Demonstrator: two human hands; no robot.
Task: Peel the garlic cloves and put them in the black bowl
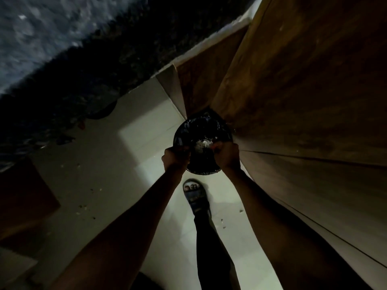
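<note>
hands [201, 155] over lined bin [202, 132] (dim)

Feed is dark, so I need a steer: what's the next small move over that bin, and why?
Probably shake out what the hands hold. Both the left hand and right hand are curled at the near rim of the black-lined bin, with whitish scraps between them; what they grip is unclear.

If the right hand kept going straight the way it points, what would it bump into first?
Probably the pale scraps inside the bag-lined black bin; the right hand already reaches over its rim. Depth is hard to judge in this dim view.
</note>
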